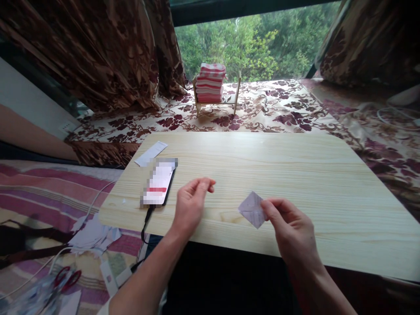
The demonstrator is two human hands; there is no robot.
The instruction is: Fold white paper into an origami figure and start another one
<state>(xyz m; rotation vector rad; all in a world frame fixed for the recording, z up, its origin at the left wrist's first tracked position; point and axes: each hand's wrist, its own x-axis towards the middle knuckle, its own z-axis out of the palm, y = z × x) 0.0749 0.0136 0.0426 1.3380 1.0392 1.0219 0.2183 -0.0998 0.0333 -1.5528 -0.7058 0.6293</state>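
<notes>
A small square of folded paper (252, 211) is pinched by one corner between the thumb and fingers of my right hand (293, 225), over the front part of the wooden table (295, 170). It is pale, with crease lines and faint marks on its face. To its left, apart from the paper, my left hand (192, 201) is closed, its thumb against curled fingers, and nothing shows in it. Nearest to that hand is a phone (160, 181) with a lit screen, partly blurred out. Behind the phone lies a white paper strip (151, 153).
A cable (146, 221) runs from the phone over the table's front edge. Paper scraps (95, 236), red-handled scissors (65, 280) and white cords lie on the striped bedding (108, 173) at left. Beyond the table, a small rack (236, 94) holds stacked red-and-white cloths (210, 83).
</notes>
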